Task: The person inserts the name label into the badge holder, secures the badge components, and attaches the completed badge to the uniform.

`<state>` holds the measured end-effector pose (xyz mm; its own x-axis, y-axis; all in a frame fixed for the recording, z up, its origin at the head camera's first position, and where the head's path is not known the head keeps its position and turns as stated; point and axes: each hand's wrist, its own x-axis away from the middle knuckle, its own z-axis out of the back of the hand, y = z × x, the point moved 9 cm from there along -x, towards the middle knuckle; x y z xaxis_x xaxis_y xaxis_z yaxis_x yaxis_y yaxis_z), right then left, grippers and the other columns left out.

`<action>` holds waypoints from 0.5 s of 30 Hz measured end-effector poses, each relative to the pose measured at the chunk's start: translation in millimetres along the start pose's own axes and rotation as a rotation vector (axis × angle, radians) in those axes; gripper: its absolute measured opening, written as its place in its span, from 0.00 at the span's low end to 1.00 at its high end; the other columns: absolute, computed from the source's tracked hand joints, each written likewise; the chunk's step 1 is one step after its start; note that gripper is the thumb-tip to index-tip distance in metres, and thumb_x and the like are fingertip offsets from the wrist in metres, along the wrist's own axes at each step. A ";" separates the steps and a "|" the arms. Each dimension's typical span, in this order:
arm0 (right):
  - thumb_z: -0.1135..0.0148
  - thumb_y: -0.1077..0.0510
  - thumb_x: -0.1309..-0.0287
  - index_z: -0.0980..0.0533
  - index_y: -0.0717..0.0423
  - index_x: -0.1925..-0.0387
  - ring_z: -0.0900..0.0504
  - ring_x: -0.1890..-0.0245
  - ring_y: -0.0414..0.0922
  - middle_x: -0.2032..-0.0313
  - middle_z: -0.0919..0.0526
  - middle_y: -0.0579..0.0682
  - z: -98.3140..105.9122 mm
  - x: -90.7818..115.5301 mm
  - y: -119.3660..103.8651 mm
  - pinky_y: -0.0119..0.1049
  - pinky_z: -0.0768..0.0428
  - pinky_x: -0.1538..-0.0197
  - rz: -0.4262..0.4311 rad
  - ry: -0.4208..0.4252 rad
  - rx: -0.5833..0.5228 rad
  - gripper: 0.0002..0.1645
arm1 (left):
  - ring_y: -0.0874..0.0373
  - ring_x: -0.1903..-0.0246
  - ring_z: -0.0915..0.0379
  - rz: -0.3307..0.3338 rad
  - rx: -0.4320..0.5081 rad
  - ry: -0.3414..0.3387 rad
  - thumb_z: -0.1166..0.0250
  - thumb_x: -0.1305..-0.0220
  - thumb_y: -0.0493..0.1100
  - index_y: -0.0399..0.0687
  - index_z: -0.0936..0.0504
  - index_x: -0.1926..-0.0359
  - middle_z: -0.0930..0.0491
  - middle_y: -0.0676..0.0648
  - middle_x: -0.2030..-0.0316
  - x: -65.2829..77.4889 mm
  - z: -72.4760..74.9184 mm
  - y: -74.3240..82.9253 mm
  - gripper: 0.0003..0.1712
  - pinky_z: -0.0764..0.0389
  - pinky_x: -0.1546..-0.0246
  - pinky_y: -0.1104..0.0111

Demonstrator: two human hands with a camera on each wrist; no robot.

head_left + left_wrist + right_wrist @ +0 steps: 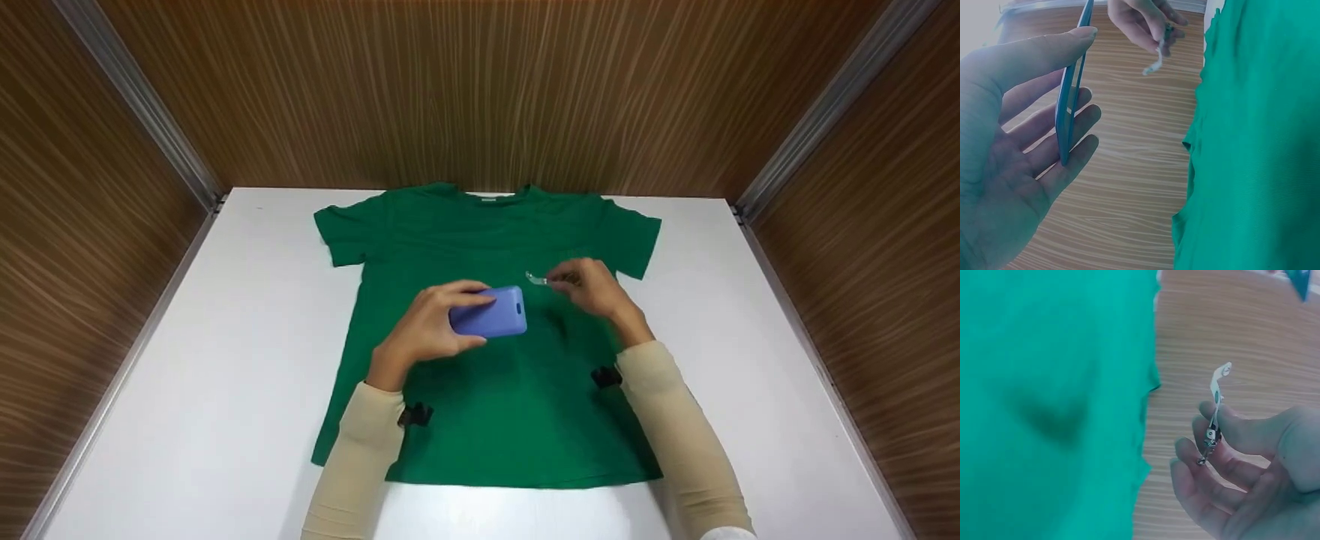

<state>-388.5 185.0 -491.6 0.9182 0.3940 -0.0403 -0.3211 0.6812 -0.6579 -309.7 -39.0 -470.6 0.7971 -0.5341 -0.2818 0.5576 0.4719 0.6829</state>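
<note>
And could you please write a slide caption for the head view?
Left fingers hold a purple case and right fingers pinch a small strap above a green T-shirt.

Blue case [493,321]: end hidden by left hand [429,324]
Strap [1154,67]: blurred, left wrist view
Table [457,517]: near edge cut off

Place: you are at a booth-like enclosure [480,90], wider building unclear | walls: brown wood-grain panels [90,262] on three sides | corners: straight grey metal strips [142,97] | before you: flat white worktop [247,322]
</note>
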 end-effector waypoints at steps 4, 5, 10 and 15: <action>0.39 0.65 0.29 0.13 0.62 0.52 0.14 0.56 0.54 0.54 0.11 0.61 3.1 14.7 -13.0 0.55 0.15 0.46 0.034 0.005 -0.012 0.11 | 0.38 0.35 0.25 0.003 -0.006 -0.001 0.21 0.44 0.44 0.52 0.18 0.35 0.23 0.43 0.33 -0.1 -0.1 0.6 0.34 0.25 0.36 0.41; 0.39 0.66 0.30 0.13 0.62 0.52 0.14 0.57 0.53 0.54 0.11 0.61 3.6 18.1 -15.4 0.54 0.14 0.47 0.039 0.005 -0.016 0.11 | 0.38 0.35 0.25 0.004 -0.005 -0.001 0.20 0.44 0.44 0.52 0.18 0.35 0.23 0.43 0.33 -0.2 -0.2 0.5 0.34 0.25 0.35 0.40; 0.37 0.67 0.31 0.13 0.60 0.52 0.15 0.59 0.50 0.55 0.10 0.59 6.0 33.0 -22.6 0.49 0.12 0.55 0.040 0.003 -0.042 0.11 | 0.38 0.35 0.25 -0.001 -0.011 -0.003 0.21 0.43 0.45 0.53 0.18 0.35 0.23 0.43 0.33 -0.7 0.6 1.7 0.34 0.25 0.35 0.41; 0.37 0.68 0.32 0.12 0.60 0.53 0.16 0.61 0.49 0.57 0.11 0.59 6.6 45.3 -26.2 0.45 0.10 0.59 0.031 -0.001 -0.087 0.11 | 0.38 0.35 0.26 -0.002 -0.009 -0.002 0.20 0.44 0.46 0.53 0.18 0.35 0.23 0.43 0.33 -0.4 1.0 2.5 0.34 0.25 0.35 0.41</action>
<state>-340.0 189.1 -471.3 0.9079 0.4148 -0.0612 -0.3283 0.6125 -0.7191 -308.8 -38.4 -468.1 0.7954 -0.5363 -0.2824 0.5617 0.4770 0.6760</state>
